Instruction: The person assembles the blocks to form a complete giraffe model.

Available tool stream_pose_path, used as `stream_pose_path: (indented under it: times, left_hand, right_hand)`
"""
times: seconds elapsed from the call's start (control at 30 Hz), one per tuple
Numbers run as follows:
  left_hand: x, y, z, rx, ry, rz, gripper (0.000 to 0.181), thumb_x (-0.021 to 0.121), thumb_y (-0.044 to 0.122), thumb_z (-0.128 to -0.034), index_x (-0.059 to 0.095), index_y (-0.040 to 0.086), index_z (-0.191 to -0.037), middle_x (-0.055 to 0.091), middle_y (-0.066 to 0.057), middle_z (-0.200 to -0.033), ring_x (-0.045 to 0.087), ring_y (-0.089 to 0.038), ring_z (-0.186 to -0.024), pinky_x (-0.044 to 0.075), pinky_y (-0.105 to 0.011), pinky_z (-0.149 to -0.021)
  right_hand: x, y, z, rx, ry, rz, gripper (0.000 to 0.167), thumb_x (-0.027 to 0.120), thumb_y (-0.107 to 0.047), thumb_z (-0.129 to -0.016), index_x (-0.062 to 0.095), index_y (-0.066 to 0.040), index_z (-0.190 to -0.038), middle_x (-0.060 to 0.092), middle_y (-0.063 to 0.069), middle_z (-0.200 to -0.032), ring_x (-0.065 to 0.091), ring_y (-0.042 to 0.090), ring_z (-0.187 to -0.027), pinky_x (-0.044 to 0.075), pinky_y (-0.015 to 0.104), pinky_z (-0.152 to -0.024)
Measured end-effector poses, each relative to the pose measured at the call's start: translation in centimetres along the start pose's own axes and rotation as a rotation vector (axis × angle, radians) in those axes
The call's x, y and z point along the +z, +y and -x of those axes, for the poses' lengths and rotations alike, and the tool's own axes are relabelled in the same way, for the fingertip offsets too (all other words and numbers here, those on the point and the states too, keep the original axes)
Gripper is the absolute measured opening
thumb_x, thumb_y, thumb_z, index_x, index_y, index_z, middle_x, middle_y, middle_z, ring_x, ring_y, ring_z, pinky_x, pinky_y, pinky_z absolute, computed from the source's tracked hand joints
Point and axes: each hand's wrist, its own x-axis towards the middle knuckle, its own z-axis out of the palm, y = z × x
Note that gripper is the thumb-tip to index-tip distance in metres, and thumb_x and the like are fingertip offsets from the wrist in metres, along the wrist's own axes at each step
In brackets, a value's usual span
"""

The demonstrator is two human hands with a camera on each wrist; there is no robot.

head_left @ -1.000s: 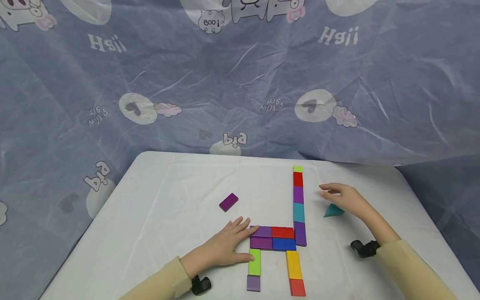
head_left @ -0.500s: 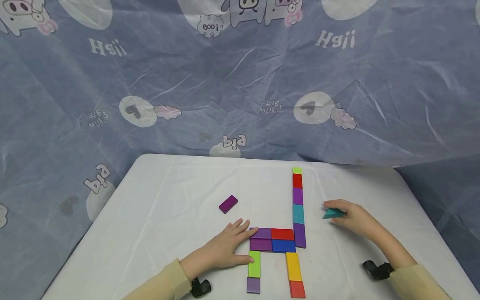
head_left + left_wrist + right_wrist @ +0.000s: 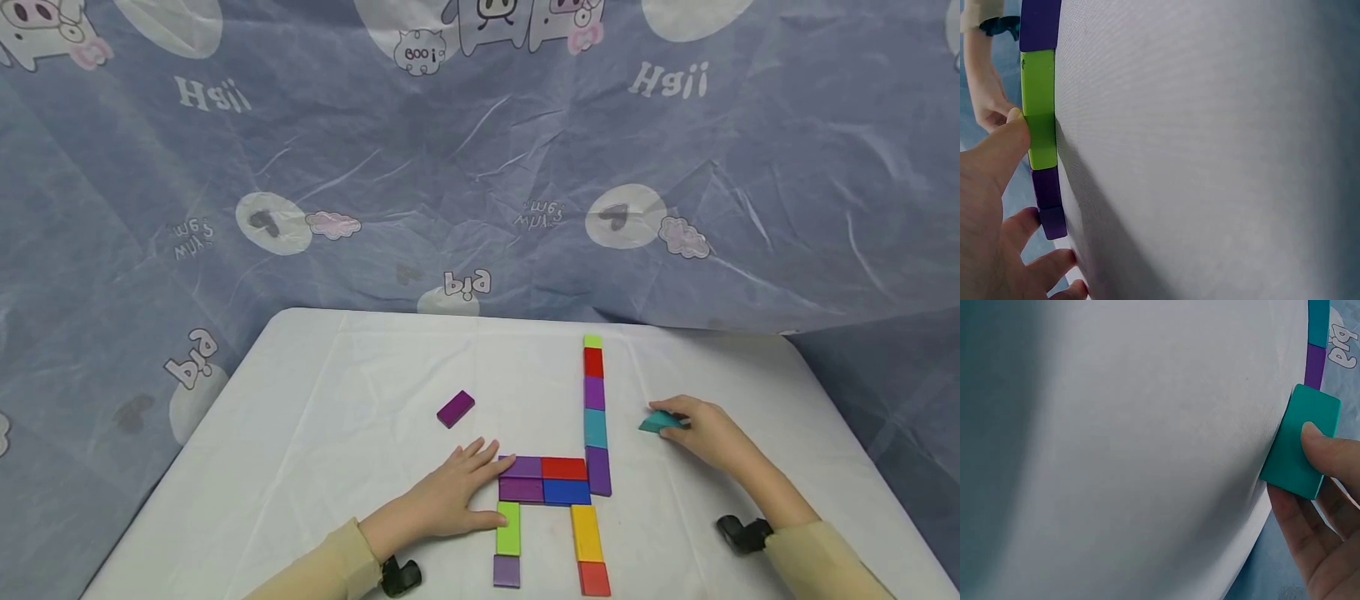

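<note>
Flat coloured blocks lie joined edge to edge on the white table, forming a figure like a long-necked animal. My left hand [image 3: 450, 492] rests at its left side with fingers spread; the thumb touches the lime green block [image 3: 1038, 109] and a fingertip touches the upper purple block [image 3: 522, 467]. To the right of the upright column, my right hand [image 3: 708, 429] pinches a teal block [image 3: 1302, 442] between thumb and fingers. That block is tilted, its broad face toward the right wrist camera. Whether its lower edge touches the table, I cannot tell.
A loose purple block [image 3: 456, 409] lies left of the column. The column ends at the back in a small lime block [image 3: 592, 341]. Yellow [image 3: 587, 533] and red [image 3: 594, 578] blocks make the right leg. A patterned blue-grey cloth [image 3: 465, 167] hangs behind the table.
My right hand has come down onto the teal block and now pinches it, turning it and shifting it slightly left. The left hand has stayed in place.
</note>
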Motion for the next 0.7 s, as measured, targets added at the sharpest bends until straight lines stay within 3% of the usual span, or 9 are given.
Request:
stream_pose_path:
  times: [0.27, 0.7]
  left_hand:
    - [-0.2, 0.2, 0.0, -0.02, -0.006, 0.003, 0.079, 0.059, 0.06, -0.0902, 0.027, 0.03, -0.156, 0.027, -0.009, -0.163, 0.019, -0.032, -0.152, 0.021, -0.055, -0.121]
    - [0.0, 0.0, 0.1, 0.0, 0.013, -0.014, 0.079, 0.06, 0.058, -0.0906, 0.028, 0.029, -0.156, 0.028, -0.01, -0.162, 0.02, -0.033, -0.152, 0.023, -0.057, -0.119]
  right_hand:
    - [-0.2, -0.5, -2.5, 0.062, 0.034, -0.019, 0.042, 0.069, -0.01, -0.09, 0.061, 0.0, -0.13, 0.059, 0.03, -0.13, 0.061, 0.047, -0.11, 0.052, 0.059, -0.09]
    - [-0.3, -0.6, -7.6, 0.155, 0.14, -0.039, 0.044, 0.066, -0.012, -0.092, 0.057, 0.003, -0.133, 0.061, 0.031, -0.126, 0.058, 0.047, -0.113, 0.049, 0.059, -0.093]
